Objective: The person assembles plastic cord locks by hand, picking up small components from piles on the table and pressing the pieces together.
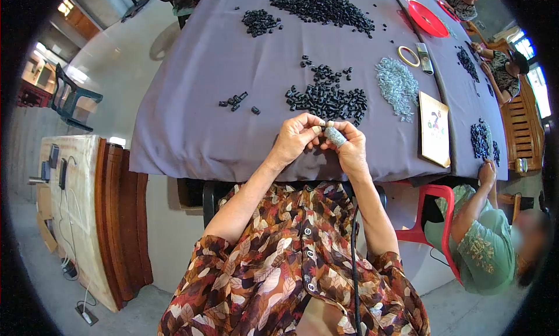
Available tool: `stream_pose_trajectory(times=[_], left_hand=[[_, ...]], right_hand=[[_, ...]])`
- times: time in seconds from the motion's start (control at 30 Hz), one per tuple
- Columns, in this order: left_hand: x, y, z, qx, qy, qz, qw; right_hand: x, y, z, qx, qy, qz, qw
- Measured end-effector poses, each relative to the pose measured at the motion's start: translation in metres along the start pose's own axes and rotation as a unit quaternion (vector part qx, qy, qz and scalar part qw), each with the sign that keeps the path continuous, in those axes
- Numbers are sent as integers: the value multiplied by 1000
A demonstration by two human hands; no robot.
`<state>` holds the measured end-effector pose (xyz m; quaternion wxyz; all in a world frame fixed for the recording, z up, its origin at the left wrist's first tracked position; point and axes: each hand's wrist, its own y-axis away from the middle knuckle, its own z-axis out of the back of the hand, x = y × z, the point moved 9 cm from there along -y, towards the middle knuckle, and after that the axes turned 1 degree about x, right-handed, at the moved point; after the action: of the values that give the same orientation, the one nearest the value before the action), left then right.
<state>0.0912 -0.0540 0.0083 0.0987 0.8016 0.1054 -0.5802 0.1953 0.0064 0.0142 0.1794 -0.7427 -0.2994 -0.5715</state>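
My left hand point(293, 139) and my right hand point(351, 150) meet fingertip to fingertip above the near part of the cloth-covered table. Both are closed in a pinch around a small black piece point(324, 127), mostly hidden by the fingers. A grey wrap point(335, 137) covers one finger of my right hand. Just beyond my fingertips lies a pile of small black plastic pieces point(329, 100). Several more black pieces point(235, 101) lie apart to the left. To the right is a heap of small clear pieces point(397, 87).
Larger black heaps point(320, 10) lie at the far side. On the right are a tape roll point(409, 56), a booklet point(434, 129) and a red tray point(428, 19). A person in green point(486, 249) sits at right, with others beyond. A marble-topped cabinet point(73, 214) stands left.
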Motion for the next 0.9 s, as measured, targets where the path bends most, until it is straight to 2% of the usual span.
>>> stream_pose_trajectory(times=[0.17,0.27,0.53,0.9], left_hand=[[0,0,0,1,-3,4,1000],[1,0,-1,0,2,-13,1000],[-6,3,-2,-16,-2,-4,1000],[-4,-2,-6,43,5,2,999]], right_hand=[[-3,-2,2,-5,-24,-47,999],[-5,-1,3,6,16,-69,997],[-4,-5,2,42,37,-72,996],[-5,-4,5,41,40,-76,995]])
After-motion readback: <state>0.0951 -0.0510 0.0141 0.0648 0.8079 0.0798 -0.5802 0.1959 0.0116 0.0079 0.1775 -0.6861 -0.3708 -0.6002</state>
